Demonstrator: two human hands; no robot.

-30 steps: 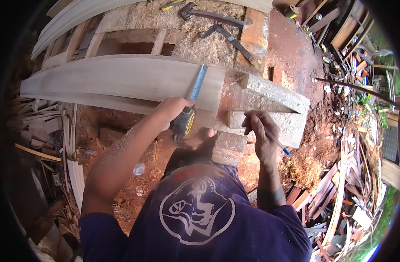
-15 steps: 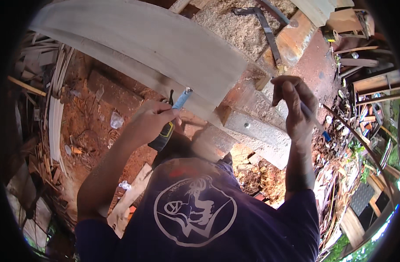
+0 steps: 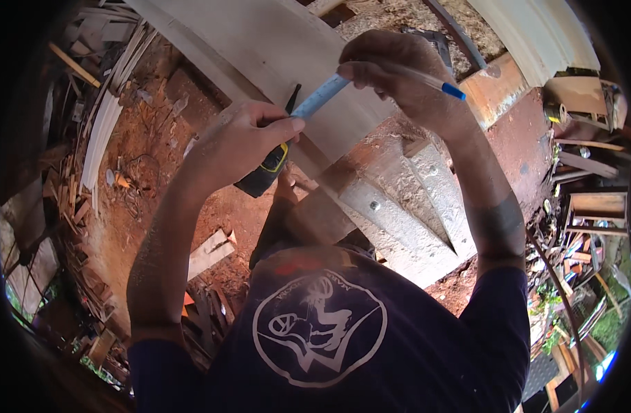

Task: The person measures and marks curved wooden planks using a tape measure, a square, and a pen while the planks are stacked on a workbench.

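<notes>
My left hand [image 3: 236, 141] is closed around a black and yellow tape measure [image 3: 262, 173], its thumb near the blade. A short length of light blue tape blade [image 3: 320, 96] runs from there up to my right hand [image 3: 405, 79]. The right fingertips pinch the blade's end, and a pen [image 3: 432, 80] with a blue cap lies across the same hand. Just beyond my left fingers a thin dark stick-like piece [image 3: 293, 100] shows; I cannot make out what it is. Below the blade lies a wide pale board [image 3: 260, 45].
Dusty wooden blocks [image 3: 405, 206] support the work area in front of me. A dark metal bar [image 3: 457, 31] lies at the far right beside pale moulded boards [image 3: 536, 34]. Scrap wood is heaped along both sides, and thin white strips [image 3: 98, 144] stand at the left.
My right hand has moved left and up to the tape, taking its end while keeping the pen. More blade is drawn out. The view has shifted, and my left hand still holds the tape measure.
</notes>
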